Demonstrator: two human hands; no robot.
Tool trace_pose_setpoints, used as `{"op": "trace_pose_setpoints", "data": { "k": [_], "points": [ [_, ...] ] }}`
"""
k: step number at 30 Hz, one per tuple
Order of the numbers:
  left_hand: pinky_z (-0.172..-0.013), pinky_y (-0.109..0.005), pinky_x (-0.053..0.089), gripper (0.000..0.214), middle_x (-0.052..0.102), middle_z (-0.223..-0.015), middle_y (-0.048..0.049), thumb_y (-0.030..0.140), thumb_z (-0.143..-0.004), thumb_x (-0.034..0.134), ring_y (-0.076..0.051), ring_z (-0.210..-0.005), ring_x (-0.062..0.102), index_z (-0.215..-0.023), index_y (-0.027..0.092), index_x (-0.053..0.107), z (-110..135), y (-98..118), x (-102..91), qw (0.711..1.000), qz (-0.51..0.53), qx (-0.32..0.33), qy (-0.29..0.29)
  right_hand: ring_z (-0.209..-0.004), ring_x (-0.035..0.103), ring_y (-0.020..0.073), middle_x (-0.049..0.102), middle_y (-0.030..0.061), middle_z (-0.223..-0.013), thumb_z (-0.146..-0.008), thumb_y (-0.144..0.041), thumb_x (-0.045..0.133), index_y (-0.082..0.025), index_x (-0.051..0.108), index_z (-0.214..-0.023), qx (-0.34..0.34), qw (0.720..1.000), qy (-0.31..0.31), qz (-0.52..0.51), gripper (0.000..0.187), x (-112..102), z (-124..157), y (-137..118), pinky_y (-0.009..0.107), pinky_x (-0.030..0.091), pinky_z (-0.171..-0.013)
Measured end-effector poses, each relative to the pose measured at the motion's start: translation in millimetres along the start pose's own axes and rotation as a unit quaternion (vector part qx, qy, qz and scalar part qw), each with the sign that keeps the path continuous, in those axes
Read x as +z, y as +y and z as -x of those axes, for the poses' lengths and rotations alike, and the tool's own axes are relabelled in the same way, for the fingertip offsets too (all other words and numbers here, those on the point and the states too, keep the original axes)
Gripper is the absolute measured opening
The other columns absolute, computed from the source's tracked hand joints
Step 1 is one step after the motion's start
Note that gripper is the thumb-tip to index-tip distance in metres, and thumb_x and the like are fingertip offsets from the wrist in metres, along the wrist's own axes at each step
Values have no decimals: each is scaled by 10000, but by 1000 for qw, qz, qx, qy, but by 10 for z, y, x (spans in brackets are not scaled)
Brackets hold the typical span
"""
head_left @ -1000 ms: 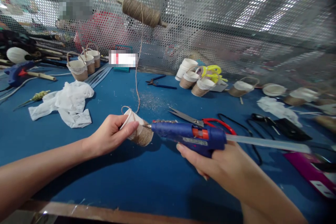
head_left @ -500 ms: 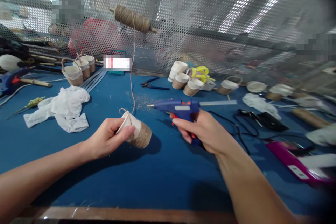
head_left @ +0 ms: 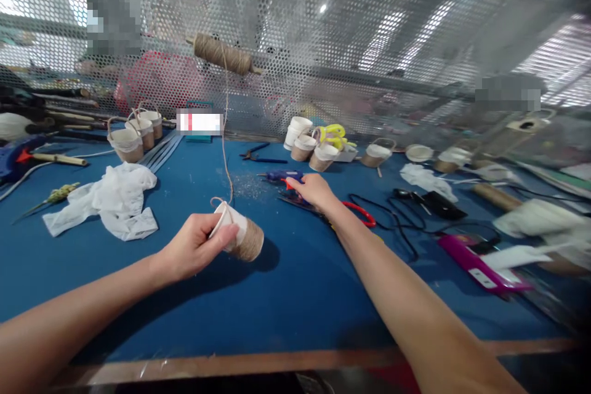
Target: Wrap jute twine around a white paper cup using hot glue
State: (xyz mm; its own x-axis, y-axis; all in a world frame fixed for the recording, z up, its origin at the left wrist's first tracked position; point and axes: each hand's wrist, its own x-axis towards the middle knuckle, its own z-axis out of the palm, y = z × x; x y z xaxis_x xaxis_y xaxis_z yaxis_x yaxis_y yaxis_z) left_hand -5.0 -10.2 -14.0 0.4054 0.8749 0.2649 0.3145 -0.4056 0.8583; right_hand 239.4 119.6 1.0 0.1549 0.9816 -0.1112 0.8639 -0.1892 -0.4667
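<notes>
My left hand (head_left: 196, 246) is closed on the rim of a paper cup (head_left: 247, 239), tilted with its base to the right. Brown twine wraps the cup's lower part. From its rim a strand of twine (head_left: 225, 141) runs up to a spool (head_left: 223, 54) on a rod. Farther out, my right hand (head_left: 314, 189) grips a blue glue gun (head_left: 277, 176), nozzle pointing left, low over the table. Beneath my right wrist, scissors with a red handle (head_left: 362, 213) lie partly hidden.
Pliers (head_left: 258, 154) lie beyond the glue gun. Twine-wrapped cups (head_left: 129, 146) stand at back left, others (head_left: 323, 157) at back centre. White cloth (head_left: 111, 197) lies left. A purple power strip (head_left: 480, 265) and black cables are at right. Perforated metal mesh (head_left: 295, 24) rises behind.
My right hand has carried the glue gun away from me and lowered it toward the table, uncovering the red-handled scissors. My left hand still holds the cup in nearly the same place.
</notes>
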Motion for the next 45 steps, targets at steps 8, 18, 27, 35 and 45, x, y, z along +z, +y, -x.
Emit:
{"op": "trace_pose_setpoints", "data": {
  "k": [8, 18, 27, 35, 45],
  "points": [
    [-486, -195, 328, 335, 378, -553, 35, 310, -850, 373, -81, -519, 324, -577, 131, 448, 19, 58, 32, 998, -47, 26, -29, -877, 603, 193, 676, 48, -899, -859, -489, 405, -177, 684, -880, -181, 978, -92, -52, 419, -41, 627, -444, 292, 448, -761],
    [-494, -193, 325, 275, 403, -550, 43, 242, -842, 400, -75, -513, 325, -594, 138, 455, 37, 77, 26, 992, -66, 81, -77, -921, 579, 145, 656, 43, -959, -720, -393, 640, -164, 647, -769, -229, 807, -378, -391, 235, 150, 1093, -649, 290, 419, -845],
    [-564, -205, 363, 392, 523, -642, 11, 479, -782, 503, -87, -567, 411, -813, 97, 586, -26, 101, 32, 967, 220, -118, -40, -705, 542, 116, 603, -13, -713, -674, -343, 677, -179, 628, -705, -251, 863, -142, -415, 174, 15, 1188, -537, 280, 434, -724],
    [-551, -195, 356, 417, 523, -617, 22, 513, -739, 554, -78, -548, 407, -784, 101, 600, -12, 116, 43, 957, 248, -148, -28, -661, 529, 121, 592, -14, -682, -728, -337, 634, -179, 617, -705, -274, 888, -56, -364, 161, 41, 1231, -436, 278, 436, -691],
    [-572, -182, 379, 320, 539, -649, 15, 418, -799, 518, -85, -582, 427, -787, 113, 612, 32, 151, 60, 966, 232, -108, -39, -611, 501, 110, 576, -17, -647, -734, -345, 625, -174, 614, -685, -262, 893, -62, -359, 178, 106, 1201, -403, 257, 421, -620]
  ]
}}
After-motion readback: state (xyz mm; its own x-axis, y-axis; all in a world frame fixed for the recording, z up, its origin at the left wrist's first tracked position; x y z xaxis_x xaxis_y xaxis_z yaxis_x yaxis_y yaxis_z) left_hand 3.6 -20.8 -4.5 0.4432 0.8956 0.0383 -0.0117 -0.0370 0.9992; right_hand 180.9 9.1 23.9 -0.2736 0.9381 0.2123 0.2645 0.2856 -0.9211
